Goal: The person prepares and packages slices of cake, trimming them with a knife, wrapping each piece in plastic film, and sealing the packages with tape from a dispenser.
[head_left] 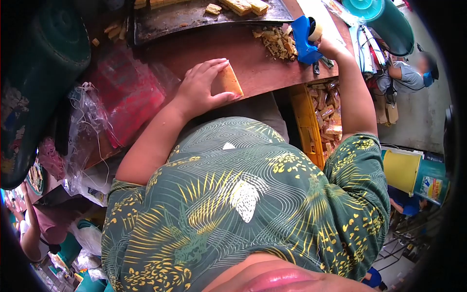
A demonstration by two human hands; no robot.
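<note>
Two grasps at once: the fingers of my left hand [199,91] are parted to the length of a yellow slab [232,80], thumb at one end, fingertips at the other, seemingly to steady it at the worktop's [277,75] front edge. The fingers of my right hand [332,47] curl round a blue tape dispenser [305,45], probably for control, beside crumbled pieces [277,43].
</note>
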